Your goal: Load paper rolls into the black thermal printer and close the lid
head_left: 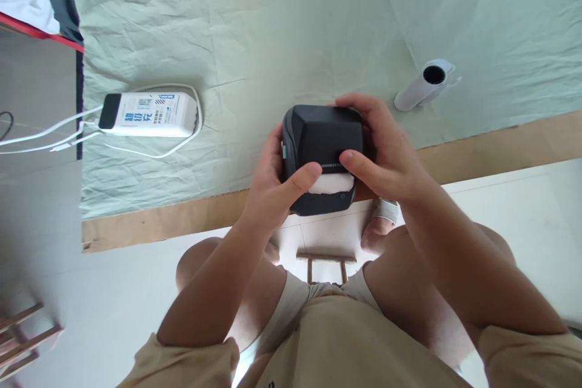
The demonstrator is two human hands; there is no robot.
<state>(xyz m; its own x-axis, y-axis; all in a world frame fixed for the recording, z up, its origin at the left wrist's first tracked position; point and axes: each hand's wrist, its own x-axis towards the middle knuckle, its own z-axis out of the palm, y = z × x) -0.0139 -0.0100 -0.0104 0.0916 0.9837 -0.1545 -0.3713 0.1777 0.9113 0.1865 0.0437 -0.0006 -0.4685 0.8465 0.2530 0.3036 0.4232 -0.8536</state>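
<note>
A black label printer with rounded corners is held between both hands over the table's front edge. White paper shows in the slot along its near side. My left hand is closed around its left side, with the thumb on the front by the slot. On the right side, my right hand grips it, the thumb pressed near the small lettering and the fingers wrapped over the far corner. The undersides of the printer and the fingertips beneath are hidden.
A white power bank with a black end and white cables lies to the left. At the right stands a white roll with a dark end and a loose flap. Pale green cloth covers the table, whose wooden edge is bare.
</note>
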